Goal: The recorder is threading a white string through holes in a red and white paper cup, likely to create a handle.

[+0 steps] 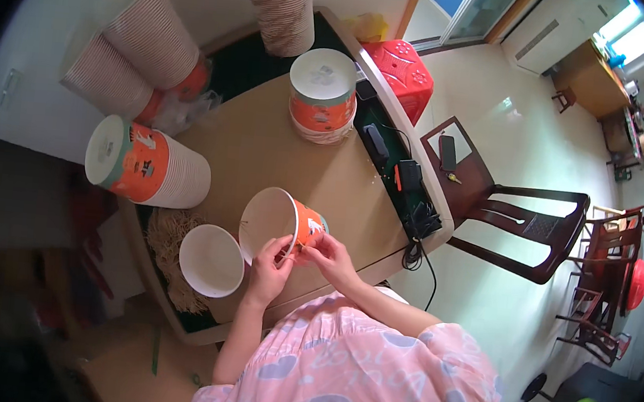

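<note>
- At the middle of the frame, we see an orange-and-white paper tub (283, 222) tilted on its side, its mouth turned toward the left.
- We see the left hand (272, 272) gripping the near edge of that tub's rim.
- We see the right hand (329, 261) with bent fingers at the outer wall, close to the left fingertips; we cannot tell whether it is closed on anything, as the detail is too small.
- Just left of the left hand, we find a white tub (211, 262), its mouth facing up.
- Beside it, toward the lower left, we notice a bundle of pale strands (167, 260) along the edge of the tabletop (244, 128).
- Left of centre, we see a nested tub stack (156, 166) lying on its side; above the middle, we see an upside-down stack (323, 96).
- Along the tabletop's right edge, we make out black devices (410, 176) and cables (415, 250).
- Right of centre, we see a dark wooden chair (525, 224) carrying a phone (447, 153) and keys (454, 178).
</note>
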`<state>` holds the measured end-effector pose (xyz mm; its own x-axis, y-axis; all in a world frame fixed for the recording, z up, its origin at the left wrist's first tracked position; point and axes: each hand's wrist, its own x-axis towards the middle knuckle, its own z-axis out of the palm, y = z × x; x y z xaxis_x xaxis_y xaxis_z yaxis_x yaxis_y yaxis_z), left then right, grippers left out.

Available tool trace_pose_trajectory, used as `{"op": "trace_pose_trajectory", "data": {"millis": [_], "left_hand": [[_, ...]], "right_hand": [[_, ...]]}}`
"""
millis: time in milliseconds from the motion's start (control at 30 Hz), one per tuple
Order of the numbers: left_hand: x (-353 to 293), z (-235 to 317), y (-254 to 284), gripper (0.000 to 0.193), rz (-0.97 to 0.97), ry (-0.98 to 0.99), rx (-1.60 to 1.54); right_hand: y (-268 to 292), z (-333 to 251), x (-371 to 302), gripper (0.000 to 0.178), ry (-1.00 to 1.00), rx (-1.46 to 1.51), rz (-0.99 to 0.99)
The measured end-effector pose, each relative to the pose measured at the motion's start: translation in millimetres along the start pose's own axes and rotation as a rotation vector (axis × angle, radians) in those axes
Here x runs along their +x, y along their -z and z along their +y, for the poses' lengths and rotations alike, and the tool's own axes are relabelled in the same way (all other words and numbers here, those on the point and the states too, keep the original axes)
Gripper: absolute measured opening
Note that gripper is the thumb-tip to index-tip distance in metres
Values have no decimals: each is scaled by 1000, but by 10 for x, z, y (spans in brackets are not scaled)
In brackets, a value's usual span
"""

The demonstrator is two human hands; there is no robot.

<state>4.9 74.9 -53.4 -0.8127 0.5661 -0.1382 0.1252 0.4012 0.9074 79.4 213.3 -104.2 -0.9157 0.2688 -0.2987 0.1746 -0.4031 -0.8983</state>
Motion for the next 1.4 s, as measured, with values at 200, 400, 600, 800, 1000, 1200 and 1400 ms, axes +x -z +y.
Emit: {"op": "trace_pose_trajectory", "data": {"millis": [200,400,600,800,1000,1200,1400], "left_hand": [[-47,-138,-77,41,-76,28,11],[3,-71,-122,48,-130,21,-24],[17,-99,-132,50,-186,16,52],[47,-49,-305,34,-20,23,35],[28,-73,-315,20,101,104,0],[54,9,-285,17,128,76,6],[43,33,-286,16,122,85,-2]], "right_hand": [[72,36,-47,6,-93,139,6],[179,-82,2,7,-185,91,-61],[321,-224,1,10,-265,-58,-113],[347,-301,77,11,-320,-145,-141],[298,-335,119,11,-287,56,-90],[136,-335,24,11,276,-627,34],[93,-441,-12,12,216,-706,42]]}}
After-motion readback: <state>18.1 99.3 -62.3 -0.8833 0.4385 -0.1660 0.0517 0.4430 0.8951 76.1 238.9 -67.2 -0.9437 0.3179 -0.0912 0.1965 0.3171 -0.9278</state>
